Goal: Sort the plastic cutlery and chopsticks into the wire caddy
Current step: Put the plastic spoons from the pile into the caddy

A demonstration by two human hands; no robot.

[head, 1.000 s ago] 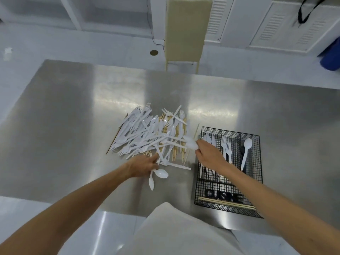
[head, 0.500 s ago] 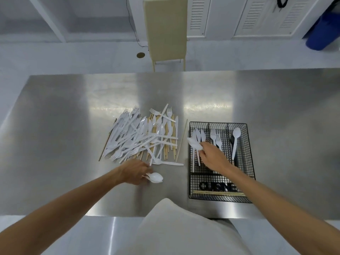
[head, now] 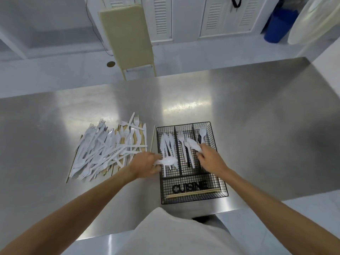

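steel table [head: 257, 107] | beige chair [head: 127, 34] | white louvred doors [head: 160, 17] | perhaps a blue bin [head: 279, 23]

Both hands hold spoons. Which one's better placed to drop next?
Right, probably: right hand holds its spoon next to the lone spoon in the wire caddy; left hand holds its spoon over the knives.

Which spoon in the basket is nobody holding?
The spoon in the wire caddy's far-right slot; the left hand and right hand each hold another.

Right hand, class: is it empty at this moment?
No, the right hand grips a white spoon above the caddy.
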